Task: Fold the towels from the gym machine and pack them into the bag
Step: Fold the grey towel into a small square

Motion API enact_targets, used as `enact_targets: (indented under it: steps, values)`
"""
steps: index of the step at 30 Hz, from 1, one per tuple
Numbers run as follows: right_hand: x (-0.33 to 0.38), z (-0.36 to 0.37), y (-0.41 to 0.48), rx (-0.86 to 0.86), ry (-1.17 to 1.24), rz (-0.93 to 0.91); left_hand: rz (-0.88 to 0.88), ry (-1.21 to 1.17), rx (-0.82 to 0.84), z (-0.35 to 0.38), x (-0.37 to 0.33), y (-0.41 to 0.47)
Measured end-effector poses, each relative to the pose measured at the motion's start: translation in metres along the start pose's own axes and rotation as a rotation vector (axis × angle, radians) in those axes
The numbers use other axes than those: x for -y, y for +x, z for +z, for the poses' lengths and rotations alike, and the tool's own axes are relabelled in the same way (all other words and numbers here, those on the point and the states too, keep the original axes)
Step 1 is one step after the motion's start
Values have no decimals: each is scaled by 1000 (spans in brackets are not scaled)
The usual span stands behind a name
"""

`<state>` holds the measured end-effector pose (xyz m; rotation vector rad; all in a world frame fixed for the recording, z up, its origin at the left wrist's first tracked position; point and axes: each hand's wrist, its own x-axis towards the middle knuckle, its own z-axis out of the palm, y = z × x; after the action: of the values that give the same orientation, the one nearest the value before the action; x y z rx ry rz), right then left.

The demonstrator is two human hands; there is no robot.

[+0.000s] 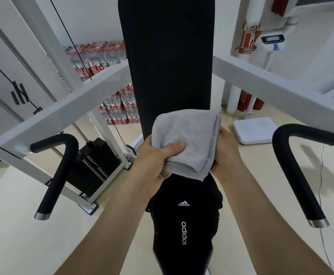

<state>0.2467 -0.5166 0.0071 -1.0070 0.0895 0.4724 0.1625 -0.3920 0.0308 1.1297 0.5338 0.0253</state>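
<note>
A folded grey towel (190, 135) is held just above the top of a black Adidas bag (184, 221), which lies on the seat of the gym machine. My left hand (154, 161) grips the towel's left side, thumb on top. My right hand (224, 155) is against the towel's right edge; the cloth hides its fingers. The bag's opening is hidden under the towel and hands.
The machine's black back pad (168, 56) rises right behind the towel. Black handles stand at the left (57, 167) and right (299, 171) on white frame arms. A weight stack (94, 165) sits low left, a white scale (253, 130) on the floor right, water-bottle packs (120, 108) behind.
</note>
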Motion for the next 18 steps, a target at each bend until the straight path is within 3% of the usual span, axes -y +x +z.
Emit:
enact_targets:
  steps: [3, 6, 10, 13, 18]
  values:
    - [0, 2, 2, -79, -33, 21, 76, 41, -72, 1, 0, 1]
    - [-6, 4, 0, -101, 92, 101, 120, 63, -113, 2, -2, 2]
    - [0, 8, -11, 62, 202, 99, 176, 129, -156, 2, -4, 6]
    - [-1, 13, -25, 237, 1, 84, 185, 178, -191, 3, -6, 9]
    - [7, 11, -25, 171, -55, 49, 87, 48, -96, -16, -18, 7]
